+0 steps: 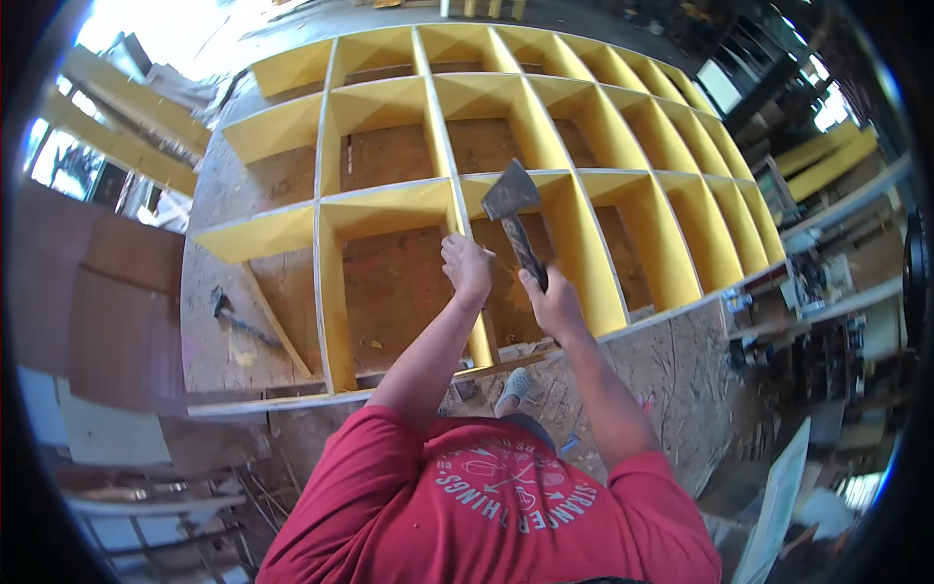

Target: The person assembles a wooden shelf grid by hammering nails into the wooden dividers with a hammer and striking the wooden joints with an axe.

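My right hand (553, 304) grips the dark handle of a hatchet (513, 209), its grey head raised above the yellow partition grid (545, 127). My left hand (467, 265) rests closed on the upright yellow divider (457, 219) just left of the hatchet; whether it pinches something small I cannot tell. The grid of yellow-painted boards lies flat on a chipboard work surface (662, 360), forming several open cells with brown board showing inside. My red-shirted torso fills the lower middle, and one grey shoe (516, 385) shows near the grid's near edge.
A hammer (238, 319) lies in the near-left open cell. Brown panels (107, 311) lean at the left. Cluttered benches and yellow boards (827, 165) stand on the right. A white panel (778, 506) sits at lower right.
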`<action>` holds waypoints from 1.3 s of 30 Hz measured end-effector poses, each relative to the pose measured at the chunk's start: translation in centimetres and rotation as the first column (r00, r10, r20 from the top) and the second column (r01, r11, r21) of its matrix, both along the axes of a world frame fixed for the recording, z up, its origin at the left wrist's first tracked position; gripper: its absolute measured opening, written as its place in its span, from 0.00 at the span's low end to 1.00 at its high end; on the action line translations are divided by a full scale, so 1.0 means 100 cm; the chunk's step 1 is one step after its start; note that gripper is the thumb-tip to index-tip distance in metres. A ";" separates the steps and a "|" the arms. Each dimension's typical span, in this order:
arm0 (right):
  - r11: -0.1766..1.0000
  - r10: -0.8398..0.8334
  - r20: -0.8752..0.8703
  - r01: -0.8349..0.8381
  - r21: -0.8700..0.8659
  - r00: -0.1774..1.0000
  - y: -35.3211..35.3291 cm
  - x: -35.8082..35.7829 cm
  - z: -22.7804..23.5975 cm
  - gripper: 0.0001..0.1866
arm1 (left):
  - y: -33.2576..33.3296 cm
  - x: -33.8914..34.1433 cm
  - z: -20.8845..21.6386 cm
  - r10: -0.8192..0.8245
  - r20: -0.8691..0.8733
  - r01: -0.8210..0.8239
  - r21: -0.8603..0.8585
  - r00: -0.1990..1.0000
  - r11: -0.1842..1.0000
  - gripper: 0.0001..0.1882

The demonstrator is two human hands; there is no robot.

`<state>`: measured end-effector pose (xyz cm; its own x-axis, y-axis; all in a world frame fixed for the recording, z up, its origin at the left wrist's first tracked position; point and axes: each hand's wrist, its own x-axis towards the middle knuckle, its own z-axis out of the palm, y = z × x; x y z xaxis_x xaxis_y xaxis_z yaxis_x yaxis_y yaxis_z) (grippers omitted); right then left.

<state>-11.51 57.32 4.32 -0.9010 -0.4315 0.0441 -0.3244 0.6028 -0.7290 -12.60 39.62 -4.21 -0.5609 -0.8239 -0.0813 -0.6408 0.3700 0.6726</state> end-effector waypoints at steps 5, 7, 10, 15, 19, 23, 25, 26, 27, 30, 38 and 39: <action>0.972 0.169 -0.092 -0.181 -0.151 0.981 -0.052 -0.095 0.021 0.25 | 0.003 -0.001 -0.002 0.026 0.002 -0.026 -0.106 1.000 0.994 0.16; 0.932 0.229 -0.182 -0.270 -0.242 0.956 -0.074 -0.118 0.057 0.20 | 0.002 0.004 0.000 0.002 -0.010 -0.003 -0.074 1.000 0.997 0.15; 0.877 0.253 -0.322 -0.357 -0.321 0.912 -0.095 -0.137 0.085 0.19 | 0.002 0.008 0.000 0.030 0.007 -0.030 -0.073 1.000 0.997 0.15; 0.826 0.423 0.017 -0.394 0.403 0.906 -0.095 -0.178 -0.020 0.24 | 0.007 -0.003 0.005 0.050 0.010 -0.049 -0.096 0.999 0.994 0.13; 0.799 0.453 0.037 -0.424 0.427 0.891 -0.089 -0.177 -0.014 0.24 | 0.007 0.003 -0.002 0.040 0.003 -0.040 -0.091 0.999 0.995 0.12; 0.863 0.483 0.000 -0.476 0.171 0.876 -0.089 -0.174 0.026 0.25 | 0.001 0.004 -0.009 0.057 -0.004 -0.057 -0.085 0.998 0.995 0.13; 0.881 0.469 -0.015 -0.468 0.066 0.883 -0.083 -0.159 0.049 0.25 | 0.001 0.003 -0.007 0.067 0.047 -0.064 -0.057 0.997 0.996 0.12; 0.906 0.423 -0.045 -0.423 0.001 0.905 -0.082 -0.153 0.056 0.24 | 0.003 0.004 -0.007 0.064 0.056 -0.062 -0.045 0.996 0.997 0.12; 0.923 0.373 -0.081 -0.379 -0.072 0.924 -0.083 -0.150 0.060 0.24 | 0.002 0.004 -0.004 0.073 0.041 -0.071 -0.055 0.996 0.996 0.12; 0.850 0.457 -0.011 -0.433 0.301 0.889 -0.081 -0.173 -0.003 0.23 | 0.005 -0.005 0.006 0.053 0.012 -0.052 -0.062 0.999 0.997 0.12; 0.855 0.476 0.027 -0.470 0.221 0.879 -0.088 -0.169 0.014 0.24 | -0.003 0.001 -0.008 0.054 0.001 -0.053 -0.063 0.999 0.997 0.12; 0.874 0.485 -0.066 -0.483 0.042 0.872 -0.089 -0.166 0.018 0.24 | -0.006 -0.002 -0.007 0.055 0.000 -0.055 -0.050 0.998 0.997 0.12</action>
